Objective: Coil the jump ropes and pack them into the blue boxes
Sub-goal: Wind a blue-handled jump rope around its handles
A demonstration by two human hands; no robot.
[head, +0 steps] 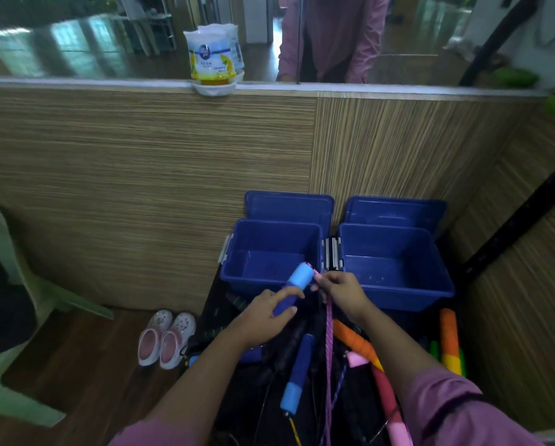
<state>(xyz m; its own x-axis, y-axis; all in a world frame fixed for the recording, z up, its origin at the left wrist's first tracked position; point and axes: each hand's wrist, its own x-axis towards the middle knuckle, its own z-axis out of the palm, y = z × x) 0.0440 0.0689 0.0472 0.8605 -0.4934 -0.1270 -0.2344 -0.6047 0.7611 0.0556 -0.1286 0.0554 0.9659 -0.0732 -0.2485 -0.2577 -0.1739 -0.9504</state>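
Observation:
Two blue boxes stand side by side on a dark table, lids propped behind them: the left box (271, 252) and the right box (395, 262), both with nothing inside. My left hand (263, 317) grips a blue jump-rope handle (297, 284) with a light-blue tip, held just in front of the left box. My right hand (342, 292) pinches the purple rope (329, 333) where it leaves that handle; the rope hangs down toward me. Below lie a second blue handle (298, 371) and an orange-and-pink handle (363, 346) among dark ropes.
A wood-grain partition rises right behind the boxes, with an air-freshener pack (213, 56) on its ledge. Another orange handle (448, 339) lies at the right. Pink clogs (166, 338) sit on the floor left of the table, and a pale green chair (9, 317) stands farther left.

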